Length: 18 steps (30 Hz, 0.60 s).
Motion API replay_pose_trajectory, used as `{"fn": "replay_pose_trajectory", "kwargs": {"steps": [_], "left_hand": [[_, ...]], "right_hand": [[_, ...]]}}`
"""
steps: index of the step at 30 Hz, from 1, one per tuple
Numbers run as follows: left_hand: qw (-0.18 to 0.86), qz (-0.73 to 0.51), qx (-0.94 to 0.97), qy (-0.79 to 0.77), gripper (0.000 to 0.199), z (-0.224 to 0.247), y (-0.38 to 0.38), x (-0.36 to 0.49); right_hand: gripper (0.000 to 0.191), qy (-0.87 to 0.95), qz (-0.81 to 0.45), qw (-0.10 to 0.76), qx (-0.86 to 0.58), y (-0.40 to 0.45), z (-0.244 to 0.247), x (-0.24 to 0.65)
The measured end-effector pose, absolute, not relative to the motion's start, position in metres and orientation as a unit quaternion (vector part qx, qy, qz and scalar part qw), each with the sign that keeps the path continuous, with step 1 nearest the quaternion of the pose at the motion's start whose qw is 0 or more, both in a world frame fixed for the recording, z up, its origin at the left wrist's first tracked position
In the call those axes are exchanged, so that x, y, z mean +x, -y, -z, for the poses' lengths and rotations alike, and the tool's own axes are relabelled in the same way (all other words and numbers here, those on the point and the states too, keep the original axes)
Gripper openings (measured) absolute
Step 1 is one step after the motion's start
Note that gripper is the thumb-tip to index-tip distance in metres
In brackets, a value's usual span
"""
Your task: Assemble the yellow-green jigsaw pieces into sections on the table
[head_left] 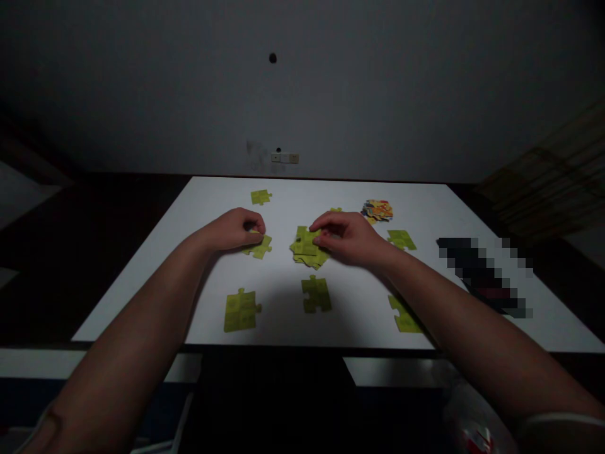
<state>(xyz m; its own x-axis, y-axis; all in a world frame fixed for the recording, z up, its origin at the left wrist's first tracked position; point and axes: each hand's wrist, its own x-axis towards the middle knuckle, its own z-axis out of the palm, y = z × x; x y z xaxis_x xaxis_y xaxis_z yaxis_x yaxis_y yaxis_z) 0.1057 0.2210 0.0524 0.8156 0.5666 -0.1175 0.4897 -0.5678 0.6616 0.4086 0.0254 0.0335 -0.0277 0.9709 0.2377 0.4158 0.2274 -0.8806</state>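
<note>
My left hand [236,228] has its fingers curled together at the upper edge of a yellow-green jigsaw puzzle piece [261,248], partly covering it. In the middle of the white table [278,325] lies a loose pile of puzzle pieces [309,260], yellow-green side up. My right hand [348,237] reaches over this pile, with thumb and forefinger closed on the right edge of its top piece [306,241]. Between the pile and the table's near edge lies a single piece [316,294] with tabs and notches.
Separate yellow-green pieces lie at near left [241,310], far left [259,197], right [401,239] and near right [404,315], the last partly behind my forearm. A colourful pile of pieces [378,210] lies at far right. A dark, pixelated object [482,271] rests on the right.
</note>
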Motion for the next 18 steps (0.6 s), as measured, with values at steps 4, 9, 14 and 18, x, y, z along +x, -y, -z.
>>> {"fn": "replay_pose_trajectory", "kwargs": {"steps": [4,9,14,18], "left_hand": [[0.358,-0.042,0.883,-0.300,0.025,-0.053,-0.221,0.105],[0.346,-0.043,0.891,-0.290,0.021,-0.053,-0.220,0.107],[0.351,-0.051,0.891,-0.284,0.017,-0.053,-0.221,0.108],[0.339,-0.066,0.895,-0.281,0.017,-0.051,-0.219,0.109]], "right_hand": [[0.035,0.599,-0.386,0.460,-0.530,-0.024,-0.043,0.415],[0.034,0.622,-0.542,0.283,-0.489,-0.012,-0.066,0.430],[0.018,0.628,-0.585,0.142,-0.493,-0.003,-0.075,0.429],[0.023,0.683,-0.485,0.140,-0.528,-0.004,-0.071,0.428]]}}
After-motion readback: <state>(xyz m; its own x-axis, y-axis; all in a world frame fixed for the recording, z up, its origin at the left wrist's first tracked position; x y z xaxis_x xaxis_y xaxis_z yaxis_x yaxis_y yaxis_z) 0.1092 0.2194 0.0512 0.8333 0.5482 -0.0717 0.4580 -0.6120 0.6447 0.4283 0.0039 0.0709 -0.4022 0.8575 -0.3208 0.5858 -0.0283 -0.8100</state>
